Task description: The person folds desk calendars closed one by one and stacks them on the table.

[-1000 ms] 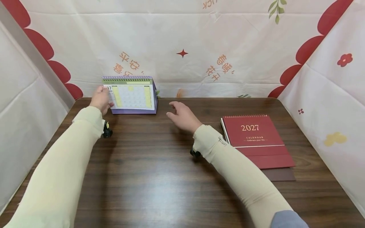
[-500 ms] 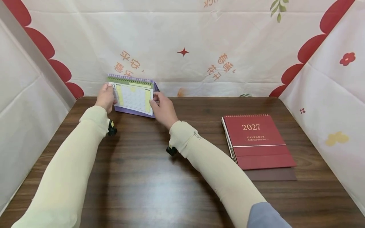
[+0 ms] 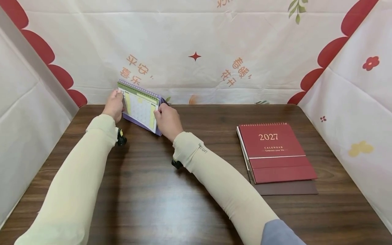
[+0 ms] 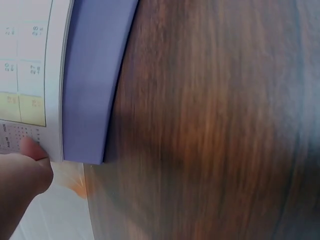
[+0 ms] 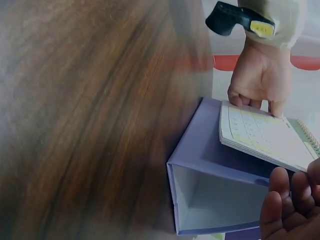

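Note:
A purple desk calendar [image 3: 139, 109] with a spiral top and white-and-yellow month pages stands near the back left of the table, angled with its right end closer to me. My left hand [image 3: 113, 106] grips its left edge; the left wrist view has the thumb against the page beside the purple base [image 4: 95, 75]. At the other end, my right hand [image 3: 168, 121] holds the right edge. From the right wrist view, the hollow side of the purple stand [image 5: 215, 200] shows, with the page stack [image 5: 262, 132] lifted slightly off its face between both hands.
A red 2027 calendar [image 3: 275, 153] lies on the right of the brown wooden table [image 3: 147, 204], a dark flap [image 3: 294, 188] sticking out under its front. White printed cloth [image 3: 190, 34] hangs behind the table and along both sides.
My right hand has come left and taken hold of the purple calendar's right edge. The calendar has turned, its right end swinging toward me. The left hand has shifted slightly right with it.

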Tool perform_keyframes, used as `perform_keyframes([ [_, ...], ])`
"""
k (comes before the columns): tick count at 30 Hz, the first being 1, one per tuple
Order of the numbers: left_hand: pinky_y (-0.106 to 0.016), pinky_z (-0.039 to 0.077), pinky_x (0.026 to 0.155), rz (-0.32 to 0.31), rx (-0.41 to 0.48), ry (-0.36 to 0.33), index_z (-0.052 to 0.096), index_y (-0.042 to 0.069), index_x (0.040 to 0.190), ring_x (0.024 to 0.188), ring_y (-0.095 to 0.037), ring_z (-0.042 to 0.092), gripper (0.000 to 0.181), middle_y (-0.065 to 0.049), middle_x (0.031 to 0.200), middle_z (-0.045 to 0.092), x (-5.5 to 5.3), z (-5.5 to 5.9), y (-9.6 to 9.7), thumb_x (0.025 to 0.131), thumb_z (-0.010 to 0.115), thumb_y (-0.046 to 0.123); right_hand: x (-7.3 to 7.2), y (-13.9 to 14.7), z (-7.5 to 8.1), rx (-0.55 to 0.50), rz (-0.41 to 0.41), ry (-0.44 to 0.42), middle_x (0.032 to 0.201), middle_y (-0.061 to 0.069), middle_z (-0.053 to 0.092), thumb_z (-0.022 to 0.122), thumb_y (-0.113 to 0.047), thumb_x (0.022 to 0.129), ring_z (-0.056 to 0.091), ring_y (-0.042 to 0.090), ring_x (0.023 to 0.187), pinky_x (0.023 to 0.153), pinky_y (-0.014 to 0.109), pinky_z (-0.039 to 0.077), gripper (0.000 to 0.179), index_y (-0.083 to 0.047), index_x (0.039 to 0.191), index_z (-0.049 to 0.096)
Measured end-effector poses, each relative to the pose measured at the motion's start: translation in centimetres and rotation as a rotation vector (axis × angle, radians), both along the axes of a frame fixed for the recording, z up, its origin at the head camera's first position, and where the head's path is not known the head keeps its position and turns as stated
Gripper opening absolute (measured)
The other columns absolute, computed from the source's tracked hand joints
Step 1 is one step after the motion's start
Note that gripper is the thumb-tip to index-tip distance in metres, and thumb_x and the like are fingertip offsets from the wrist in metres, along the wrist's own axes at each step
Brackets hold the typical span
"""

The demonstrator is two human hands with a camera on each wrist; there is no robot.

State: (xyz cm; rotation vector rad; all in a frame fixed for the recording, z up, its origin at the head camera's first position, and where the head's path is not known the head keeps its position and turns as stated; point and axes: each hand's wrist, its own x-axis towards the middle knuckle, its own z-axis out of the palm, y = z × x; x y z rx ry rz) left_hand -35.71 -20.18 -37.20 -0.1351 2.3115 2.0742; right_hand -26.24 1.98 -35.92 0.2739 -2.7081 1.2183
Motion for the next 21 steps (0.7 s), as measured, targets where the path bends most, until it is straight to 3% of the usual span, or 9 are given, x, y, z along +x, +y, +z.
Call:
perform_keyframes([
  [2, -0.027, 0.03, 0.083, 0.004, -0.007, 0.003, 0.042, 0.026, 0.107, 0.094, -0.01, 0.034, 0.024, 0.006, 0.11, 0.035, -0.1, -0.1, 0.2, 0.108, 0.023, 0.04, 0.4, -0.1, 0.0, 0.001, 0.018, -0.008, 0.069, 0.003, 0.054, 0.052, -0.027, 0.105, 0.05, 0.016, 0.058, 0.054, 0.026, 0.038, 0.026, -0.01, 0.086, 0.05],
  [4, -0.028, 0.031, 0.096, 0.012, -0.044, 0.007, 0.043, 0.021, 0.117, 0.112, -0.013, 0.036, 0.031, 0.0, 0.123, 0.038, -0.2, -0.2, 0.5, 0.108, 0.02, 0.04, 0.7, -0.2, -0.1, 0.008, 0.028, 0.006, 0.068, 0.003, 0.055, 0.051, -0.027, 0.105, 0.05, 0.015, 0.056, 0.053, 0.025, 0.038, 0.027, -0.01, 0.085, 0.05],
  [8, -0.033, 0.015, 0.115, 0.008, -0.141, 0.025, 0.033, 0.011, 0.128, 0.137, -0.019, 0.019, 0.038, -0.012, 0.147, 0.026, -0.4, -0.4, 1.3, 0.109, 0.013, 0.037, 1.4, -0.4, -0.2, 0.046, 0.029, 0.033, 0.069, 0.0, 0.056, 0.051, -0.029, 0.105, 0.051, 0.013, 0.055, 0.051, 0.024, 0.039, 0.027, -0.011, 0.085, 0.051],
  [14, -0.033, 0.006, 0.118, -0.019, -0.172, 0.012, 0.02, 0.011, 0.152, 0.146, -0.018, 0.008, 0.052, -0.012, 0.158, 0.017, -0.4, -0.3, 1.6, 0.108, 0.01, 0.037, 1.7, -0.6, -0.3, 0.091, 0.017, 0.048, 0.072, -0.001, 0.058, 0.051, -0.031, 0.105, 0.053, 0.012, 0.055, 0.051, 0.024, 0.039, 0.027, -0.012, 0.085, 0.051],
  [16, -0.032, 0.009, 0.117, -0.018, -0.161, 0.015, 0.029, 0.012, 0.142, 0.143, -0.018, 0.013, 0.046, -0.013, 0.154, 0.021, -0.5, -0.4, 1.5, 0.108, 0.011, 0.037, 1.7, -0.6, -0.4, 0.095, 0.016, 0.047, 0.074, -0.001, 0.059, 0.051, -0.031, 0.105, 0.053, 0.012, 0.056, 0.05, 0.023, 0.039, 0.027, -0.012, 0.085, 0.05],
  [18, -0.031, 0.015, 0.112, -0.01, -0.156, 0.03, 0.035, 0.014, 0.121, 0.135, -0.02, 0.02, 0.034, -0.014, 0.142, 0.028, -0.6, -0.5, 1.5, 0.109, 0.012, 0.036, 1.6, -0.6, -0.4, 0.087, 0.02, 0.046, 0.075, -0.002, 0.06, 0.051, -0.031, 0.105, 0.054, 0.011, 0.056, 0.05, 0.023, 0.039, 0.027, -0.012, 0.085, 0.05],
  [21, -0.033, 0.021, 0.1, 0.01, -0.155, 0.057, 0.028, 0.019, 0.097, 0.123, -0.024, 0.025, 0.024, -0.012, 0.123, 0.031, -0.6, -0.5, 1.3, 0.109, 0.014, 0.035, 1.6, -0.3, -0.4, 0.079, 0.043, 0.068, 0.072, -0.002, 0.059, 0.053, -0.03, 0.104, 0.052, 0.01, 0.057, 0.051, 0.022, 0.038, 0.027, -0.013, 0.084, 0.051],
])
